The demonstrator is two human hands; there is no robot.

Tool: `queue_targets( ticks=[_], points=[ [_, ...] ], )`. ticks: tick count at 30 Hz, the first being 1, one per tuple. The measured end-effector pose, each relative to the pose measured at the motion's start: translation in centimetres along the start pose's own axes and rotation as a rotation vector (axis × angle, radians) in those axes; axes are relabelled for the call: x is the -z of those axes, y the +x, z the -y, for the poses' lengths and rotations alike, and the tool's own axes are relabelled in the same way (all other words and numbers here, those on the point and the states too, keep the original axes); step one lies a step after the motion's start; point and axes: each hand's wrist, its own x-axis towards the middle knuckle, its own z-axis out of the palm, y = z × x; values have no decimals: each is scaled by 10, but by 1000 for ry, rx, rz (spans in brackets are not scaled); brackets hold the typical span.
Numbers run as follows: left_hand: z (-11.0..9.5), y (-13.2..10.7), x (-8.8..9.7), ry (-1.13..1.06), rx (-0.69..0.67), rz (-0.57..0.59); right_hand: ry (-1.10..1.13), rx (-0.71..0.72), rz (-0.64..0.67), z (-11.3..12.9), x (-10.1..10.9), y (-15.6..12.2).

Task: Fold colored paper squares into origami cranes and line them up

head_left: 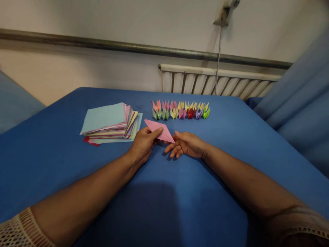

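A pink folded paper diamond, an origami piece with pointed ends, is pinched in my left hand, the thumb lying flat on its upper face. Its lower right tip reaches the fingers of my right hand. That hand is half curled with its fingers apart, close beside the tip; whether it touches the paper I cannot tell. Behind the hands stand two rows of small folded paper cranes in green, yellow, pink, red, purple and orange.
A thick stack of coloured paper sheets, light blue on top, lies to the left on the blue-covered table. Beyond the table's far edge are a white radiator and a metal pipe. A blue curtain hangs at right.
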Motion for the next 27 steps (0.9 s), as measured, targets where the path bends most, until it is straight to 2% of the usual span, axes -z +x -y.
queue_targets(
  ticks=[4, 9, 12, 15, 19, 22, 25, 27],
  points=[
    [1, 2, 2, 30, -8, -1, -29, 16, -27, -1, 0, 2],
    [4, 2, 0, 38, -9, -29, -176, 5, -78, -7, -9, 5],
    [2, -1, -2, 55, -20, -12, -284, -30, -11, -2, -10, 1],
    [-4, -4, -2, 164, -9, 120, -381, -47, 46, 11, -5, -6],
    [-16, -11, -2, 417, 140, 448, -427, 177, -190, 24, 2, -10],
    [-24, -12, 1, 601, 202, 603, -455, 207, -257, 22, 5, -6],
    [-24, -5, 8, 695, 145, 554, -522, 95, -290, 15, 9, -3],
    [-19, 3, 15, 801, 3, 465, -581, 40, -355, 9, 14, -1]
  ],
)
